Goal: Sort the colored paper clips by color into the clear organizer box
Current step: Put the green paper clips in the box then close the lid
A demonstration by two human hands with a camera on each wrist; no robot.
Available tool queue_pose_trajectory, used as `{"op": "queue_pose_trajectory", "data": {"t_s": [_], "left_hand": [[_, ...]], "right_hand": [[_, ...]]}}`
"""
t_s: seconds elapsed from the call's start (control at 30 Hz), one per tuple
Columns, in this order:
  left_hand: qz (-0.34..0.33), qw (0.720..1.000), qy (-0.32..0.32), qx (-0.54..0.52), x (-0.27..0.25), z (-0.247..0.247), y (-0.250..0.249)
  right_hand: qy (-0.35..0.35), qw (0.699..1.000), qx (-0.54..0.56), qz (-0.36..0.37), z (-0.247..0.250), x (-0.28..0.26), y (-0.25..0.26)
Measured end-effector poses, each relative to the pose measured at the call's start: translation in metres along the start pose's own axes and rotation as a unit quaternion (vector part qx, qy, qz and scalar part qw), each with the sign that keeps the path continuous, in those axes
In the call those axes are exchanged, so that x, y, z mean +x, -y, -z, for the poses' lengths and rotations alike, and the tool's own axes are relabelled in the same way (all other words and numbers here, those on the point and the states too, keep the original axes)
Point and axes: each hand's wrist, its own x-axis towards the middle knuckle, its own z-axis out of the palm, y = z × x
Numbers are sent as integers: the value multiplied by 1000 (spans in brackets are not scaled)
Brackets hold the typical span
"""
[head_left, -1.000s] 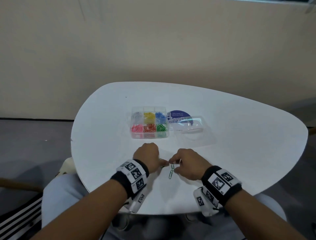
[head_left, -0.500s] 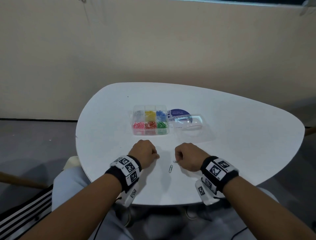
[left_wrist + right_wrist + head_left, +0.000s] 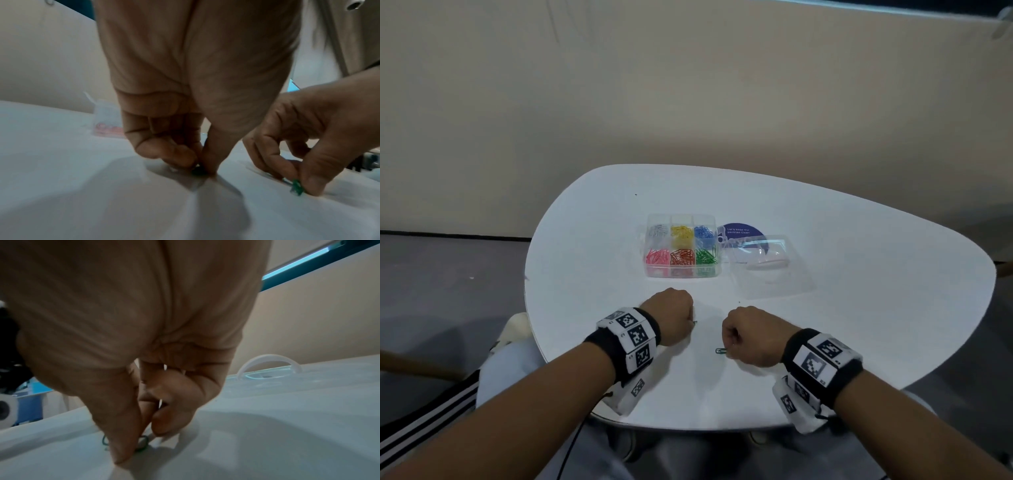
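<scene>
Near the table's front edge, short of the clear organizer box, each hand pinches a green paper clip: left hand on one, right hand on another, its long axis lying crosswise. Next, seemingly, both go to the box's green compartment.

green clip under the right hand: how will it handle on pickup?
The green paper clip is thin bent wire, so probably very light and stiff. It lies flat on the smooth white table, so it may skid. The right hand already pinches it by the fingertips.
</scene>
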Motion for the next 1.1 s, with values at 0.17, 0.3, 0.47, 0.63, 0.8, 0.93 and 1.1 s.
{"op": "queue_pose_trajectory", "data": {"t_s": [0.17, 0.3, 0.47, 0.63, 0.8, 0.93, 1.1], "left_hand": [[-41, 998, 32, 43, 1, 4, -2], [-62, 996, 7, 64, 0, 5, -3], [-63, 997, 6, 34, -1, 7, -5], [-68, 998, -1, 9, -5, 7, -8], [-60, 996, -7, -63, -5, 12, 0], [-49, 992, -23, -117, -3, 9, 8], [0, 967, -103, -232, -6, 5, 17]], "right_hand": [[-27, 999, -38, 28, -5, 0, 11], [-96, 994, 35, 32, 20, 17, 14], [-231, 950, 208, -38, 75, 73, 8], [-265, 936, 208, -104, 85, 99, -14], [-249, 944, 85, -200, 86, 75, -51], [-293, 937, 66, -177, 63, 56, -41], [-202, 972, 104, -66, 12, 36, 10]]}}
